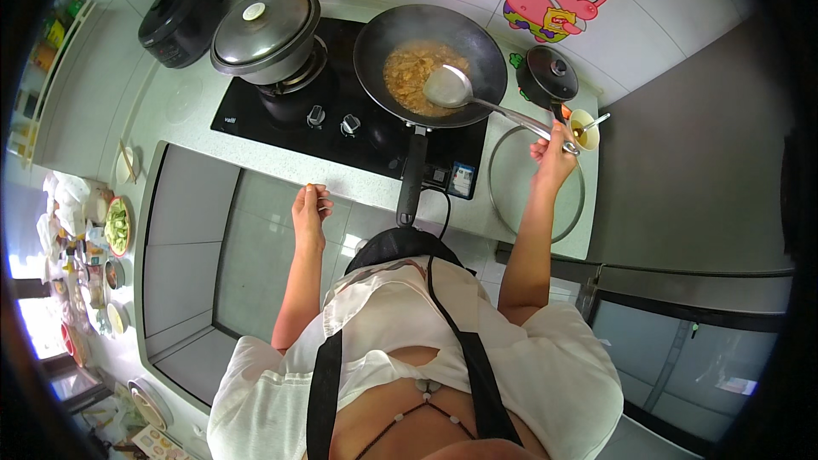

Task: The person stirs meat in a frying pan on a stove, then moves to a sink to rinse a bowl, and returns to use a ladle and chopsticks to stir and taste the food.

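My right hand grips the end of a long metal cooking spatula. The spatula's broad blade rests in the black wok, at the right side of brownish food pieces simmering in liquid. Steam hazes the wok's far side. The wok stands on the right burner of a black glass gas stove, its black handle pointing toward me. To the left of that handle, my left hand hovers by the counter's front edge, fingers curled in, with nothing visible in them.
A lidded silver pot sits on the left burner, with a black rice cooker behind it. At the right are a round glass lid, a small black lidded pan and a bowl with a spoon. Vegetables fill a plate on the left counter.
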`<state>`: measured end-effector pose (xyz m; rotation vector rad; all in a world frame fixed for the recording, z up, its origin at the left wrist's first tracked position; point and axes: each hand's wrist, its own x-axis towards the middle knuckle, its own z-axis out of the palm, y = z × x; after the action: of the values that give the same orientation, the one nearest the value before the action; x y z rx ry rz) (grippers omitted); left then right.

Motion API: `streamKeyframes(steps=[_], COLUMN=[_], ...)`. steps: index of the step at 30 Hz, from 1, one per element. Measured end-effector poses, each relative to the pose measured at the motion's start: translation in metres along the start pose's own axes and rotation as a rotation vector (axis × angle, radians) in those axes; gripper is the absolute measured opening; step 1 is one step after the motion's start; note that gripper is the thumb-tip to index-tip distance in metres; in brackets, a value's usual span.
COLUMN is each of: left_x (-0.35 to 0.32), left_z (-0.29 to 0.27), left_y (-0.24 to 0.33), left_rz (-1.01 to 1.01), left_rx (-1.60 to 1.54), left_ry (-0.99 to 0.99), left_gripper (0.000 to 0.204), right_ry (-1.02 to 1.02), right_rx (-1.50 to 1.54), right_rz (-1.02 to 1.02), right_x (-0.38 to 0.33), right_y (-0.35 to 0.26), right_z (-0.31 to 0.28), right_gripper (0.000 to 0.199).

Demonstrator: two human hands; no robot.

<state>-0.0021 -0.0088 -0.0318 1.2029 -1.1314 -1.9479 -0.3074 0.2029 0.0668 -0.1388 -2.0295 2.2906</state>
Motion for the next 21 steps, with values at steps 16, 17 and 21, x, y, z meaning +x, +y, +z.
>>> streamKeyframes(steps=[16, 17, 21], left_x=[-0.005, -0.005, -0.006], left_z=[0.021, 0.021, 0.020], left_y=[0.006, 0.007, 0.006], left_rz=[-0.009, -0.005, 0.004], left_rx=[0.066, 0.069, 0.062], left_ry=[0.008, 0.000, -0.020], left_gripper=[0.023, 0.023, 0.024], right_ry=[-0.108, -0.097, -0.104], right_rx=[-0.103, -0.087, -0.007], right_rz=[0.039, 0.031, 0.015], right_x=[0.012, 0.013, 0.014], right_y=[0.009, 0.005, -0.002], right_z=[-0.009, -0.008, -0.012], right_gripper=[0.014, 0.014, 0.014])
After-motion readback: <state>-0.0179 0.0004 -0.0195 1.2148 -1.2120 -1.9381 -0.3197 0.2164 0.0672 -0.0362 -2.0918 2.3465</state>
